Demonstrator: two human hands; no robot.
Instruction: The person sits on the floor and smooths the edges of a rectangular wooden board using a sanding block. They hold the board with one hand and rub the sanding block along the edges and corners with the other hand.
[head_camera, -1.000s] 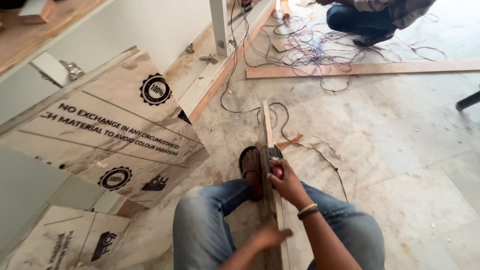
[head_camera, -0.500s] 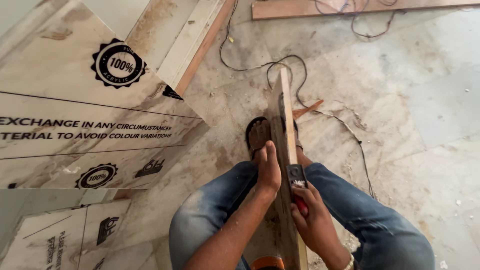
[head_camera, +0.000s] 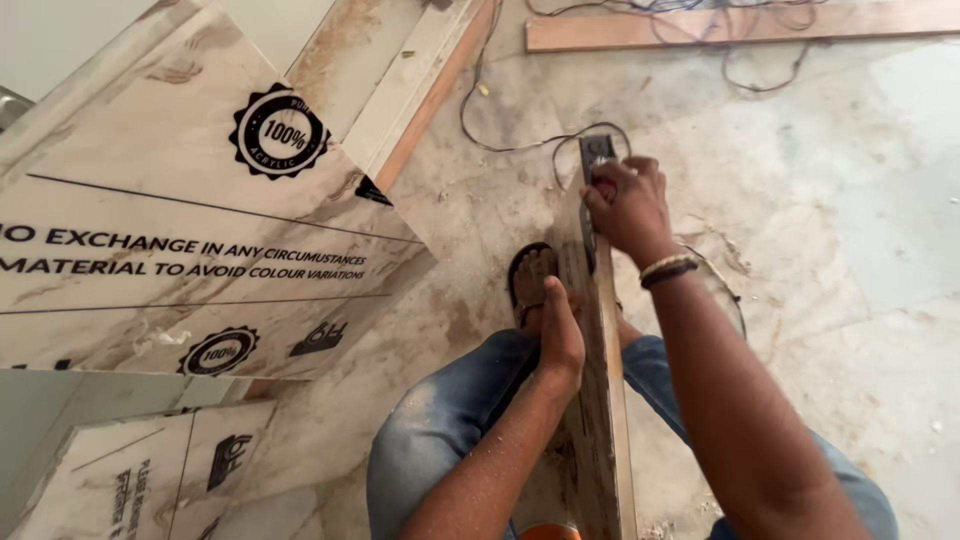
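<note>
Plank (head_camera: 597, 400) on edge, one, runs between two knees; left hand (head_camera: 560, 335) presses its side, grip released, right hand (head_camera: 625, 205) clenched around one dark tool (head_camera: 594, 152) on top.

left hand (head_camera: 560, 345): flat, arm extended | right hand (head_camera: 628, 205): fisted, arm reaching forward

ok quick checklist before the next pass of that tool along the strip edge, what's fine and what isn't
1. Left hand steadying the wooden strip: ok, pressed against its side.
2. Right hand gripping the small dark tool at the strip's far end: ok.
3. Sandalled foot clear of the strip: not ok, right beside it.
4. Black cable clear of the tool: not ok, it loops close by.
5. Tool seated squarely on the edge: cannot tell, the hand hides it.
</note>
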